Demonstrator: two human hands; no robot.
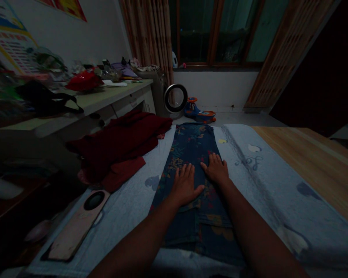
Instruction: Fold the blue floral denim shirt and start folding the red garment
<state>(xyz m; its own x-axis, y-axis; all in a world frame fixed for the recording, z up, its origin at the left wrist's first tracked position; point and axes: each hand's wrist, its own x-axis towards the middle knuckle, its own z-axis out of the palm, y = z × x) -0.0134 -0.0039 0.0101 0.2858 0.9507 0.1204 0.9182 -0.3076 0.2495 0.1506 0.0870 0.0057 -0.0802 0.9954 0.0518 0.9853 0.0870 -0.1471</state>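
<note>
Dark blue floral trousers, folded lengthwise, lie flat on a pale blue printed sheet. My left hand rests flat on the left side of the fabric, its fingers pointing away and its thumb out to the right. Slightly farther off, my right hand presses flat on the right side with fingers spread. Neither hand grips the cloth. The near ends of the trousers overlap in layers, and my forearms cover part of them.
Dark red clothing is heaped left of the trousers, beside a phone with a round camera. A cluttered desk runs along the left wall. Bare wood shows at the right. Beyond stand a blue-orange ride-on toy and a curtained window.
</note>
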